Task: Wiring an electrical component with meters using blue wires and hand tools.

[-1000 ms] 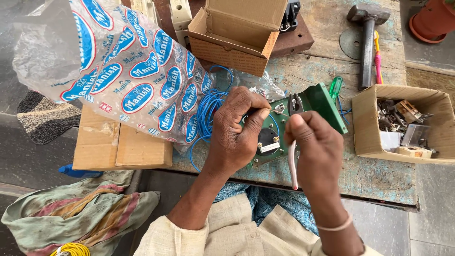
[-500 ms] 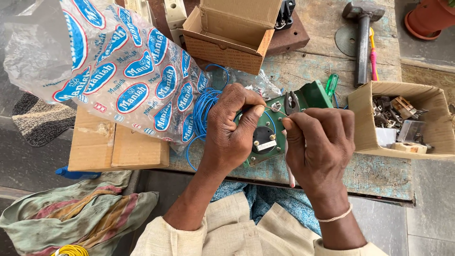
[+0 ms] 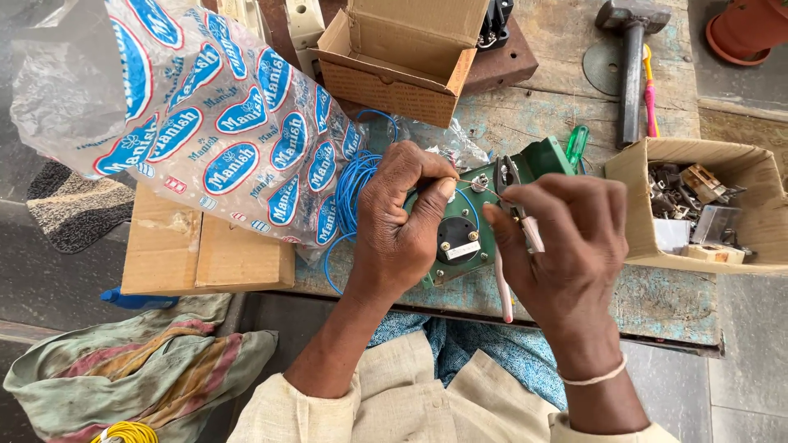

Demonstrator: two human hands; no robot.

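Head camera is looking straight down at the near edge of the worn wooden tabletop, where both hands are working over a green metal panel with a round black part at its middle. The left hand is curling around the panel's left side, its thumb and forefinger pinching a thin bare wire just above the panel face. The right hand is clenching a pair of pliers, the pale handles sticking out below the palm, the metal nose pointing up at that same wire near the panel's top edge. Whether the nose is actually biting the wire is too fine to tell.

A coil of blue wire is lying just beside the left hand, half under a clear plastic bag printed with blue ovals that is spreading over the tabletop's left side. An open cardboard box is sitting near the far edge, behind the hands. A green-handled screwdriver is poking out just behind the panel. Further right, a hammer is lying well apart from the hands, and a second open cardboard box of small metal parts is resting at the right edge, near the right hand.
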